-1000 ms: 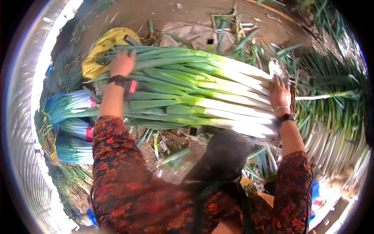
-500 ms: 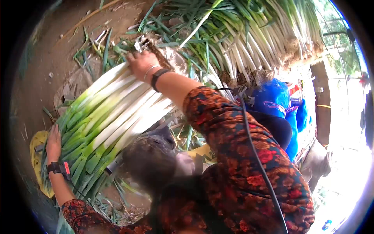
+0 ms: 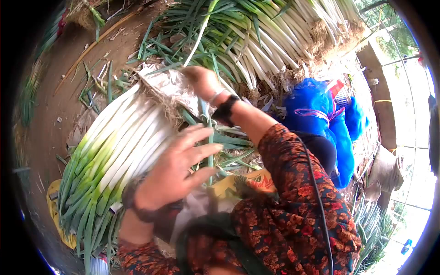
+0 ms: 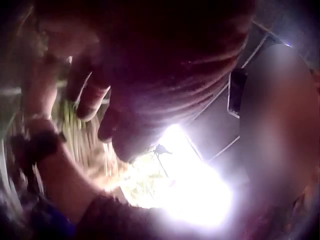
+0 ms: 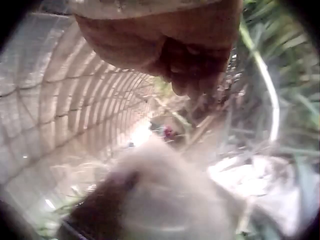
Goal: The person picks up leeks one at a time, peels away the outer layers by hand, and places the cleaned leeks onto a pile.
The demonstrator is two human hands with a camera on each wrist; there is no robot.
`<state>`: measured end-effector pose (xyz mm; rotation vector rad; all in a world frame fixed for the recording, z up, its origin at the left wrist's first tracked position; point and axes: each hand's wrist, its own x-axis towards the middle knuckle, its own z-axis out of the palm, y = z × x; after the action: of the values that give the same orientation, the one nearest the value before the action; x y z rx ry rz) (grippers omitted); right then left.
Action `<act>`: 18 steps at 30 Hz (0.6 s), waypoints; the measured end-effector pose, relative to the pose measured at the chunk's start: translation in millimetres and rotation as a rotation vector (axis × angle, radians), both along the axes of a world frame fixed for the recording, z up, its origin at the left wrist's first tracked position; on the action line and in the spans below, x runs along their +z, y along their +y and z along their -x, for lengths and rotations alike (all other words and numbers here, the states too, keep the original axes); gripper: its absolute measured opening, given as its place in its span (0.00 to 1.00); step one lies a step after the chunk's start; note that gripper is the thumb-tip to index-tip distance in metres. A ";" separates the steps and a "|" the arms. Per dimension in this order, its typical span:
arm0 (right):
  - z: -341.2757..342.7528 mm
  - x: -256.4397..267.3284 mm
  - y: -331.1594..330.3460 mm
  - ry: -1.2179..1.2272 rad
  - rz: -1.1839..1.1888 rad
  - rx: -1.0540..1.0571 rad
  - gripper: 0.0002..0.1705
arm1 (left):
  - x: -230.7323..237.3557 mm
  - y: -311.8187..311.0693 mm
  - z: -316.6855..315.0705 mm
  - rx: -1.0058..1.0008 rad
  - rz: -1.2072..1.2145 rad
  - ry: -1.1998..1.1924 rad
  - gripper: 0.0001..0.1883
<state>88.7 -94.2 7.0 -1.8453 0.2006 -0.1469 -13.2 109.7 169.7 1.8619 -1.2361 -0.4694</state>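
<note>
Leeks (image 3: 114, 142) lie side by side in a wide bundle, white ends up and green leaves toward the lower left in the head view. My left hand (image 3: 176, 167) is raised to the right of the bundle with its fingers spread, holding nothing. Above and to the right of it, my right hand (image 3: 201, 82) is over pale crumpled sheeting (image 3: 169, 85), apart from the leeks. In the right wrist view, the right hand's fingers (image 5: 192, 75) bend loosely, with nothing seen in them. The left wrist view is dark and blurred.
A large pile of rooted leeks (image 3: 275, 41) fills the top. Blue bundled material (image 3: 311, 110) lies right of the right forearm. A yellow bag (image 3: 254, 183) is near the body, and yellow material (image 3: 55, 215) is under the leaf ends. Loose leaves litter the ground.
Both hands have left the leek bundle. The left hand has moved from the leaf side toward the body and the right hand; the right hand has lifted off the white ends. The head view has turned right.
</note>
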 end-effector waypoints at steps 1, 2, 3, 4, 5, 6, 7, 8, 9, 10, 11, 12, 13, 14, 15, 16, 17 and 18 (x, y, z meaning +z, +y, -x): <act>-3.0 -36.0 -42.5 -0.030 0.266 -0.049 0.15 | -22.1 -18.5 1.5 0.044 0.040 0.065 0.21; 2.5 -45.8 -88.8 0.014 0.478 0.005 0.16 | -34.2 -30.7 5.1 0.140 -0.021 0.079 0.20; -4.9 -80.9 -140.3 0.191 0.791 0.016 0.16 | -42.3 -39.3 7.6 0.242 -0.081 0.098 0.20; 5.3 -66.9 -175.1 0.373 1.126 0.113 0.15 | -45.9 -42.0 0.2 0.194 -0.043 -0.020 0.19; 3.3 -90.0 -226.7 0.471 0.844 -0.174 0.15 | -48.7 -42.0 -6.5 0.227 -0.064 0.010 0.18; 2.4 -100.7 -273.6 0.569 0.918 -0.270 0.18 | -50.6 -40.7 -13.7 0.260 -0.082 0.026 0.18; 9.7 -103.8 -311.6 0.505 0.952 -0.430 0.22 | -52.3 -40.5 -20.3 0.295 -0.099 0.041 0.18; 9.1 -100.9 -346.2 0.537 0.924 -0.494 0.23 | -53.9 -41.6 -25.3 0.336 -0.119 0.037 0.18; 5.3 -100.7 -375.7 0.558 0.958 -0.554 0.26 | -55.1 -43.3 -30.1 0.338 -0.122 0.049 0.18; 7.5 -102.3 -396.3 0.559 0.959 -0.631 0.28 | -55.8 -45.2 -33.8 0.338 -0.126 0.065 0.18; 9.6 -106.0 -411.2 0.495 0.987 -0.692 0.32 | -57.1 -47.0 -36.7 0.336 -0.129 0.083 0.18; 6.9 -113.6 -436.6 0.612 0.952 -0.581 0.36 | -58.9 -48.8 -38.4 0.336 -0.142 0.086 0.17; 0.7 -112.4 -444.1 0.808 0.914 -0.468 0.40 | -59.0 -51.1 -40.6 0.327 -0.172 0.082 0.17; -0.4 -119.8 -441.2 0.846 0.938 -0.510 0.39 | -58.0 -53.3 -42.6 0.316 -0.201 0.077 0.16; 4.6 -107.2 -417.6 0.883 0.963 -0.553 0.39 | -57.2 -54.7 -43.7 0.305 -0.227 0.072 0.15; 6.1 -90.6 -396.2 0.951 1.041 -0.473 0.40 | -59.5 -54.7 -43.9 0.316 -0.228 0.056 0.15; 5.2 -80.4 -374.8 1.032 1.020 -0.439 0.39 | -60.1 -55.9 -43.9 0.298 -0.214 0.074 0.15; 8.0 -99.3 -375.4 0.966 1.019 -0.306 0.36 | -59.1 -57.8 -44.2 0.292 -0.205 0.089 0.15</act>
<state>80.7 -469.6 -92.3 -2.7508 1.2662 0.5548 31.0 51.9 110.6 2.1292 -0.8641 -0.5263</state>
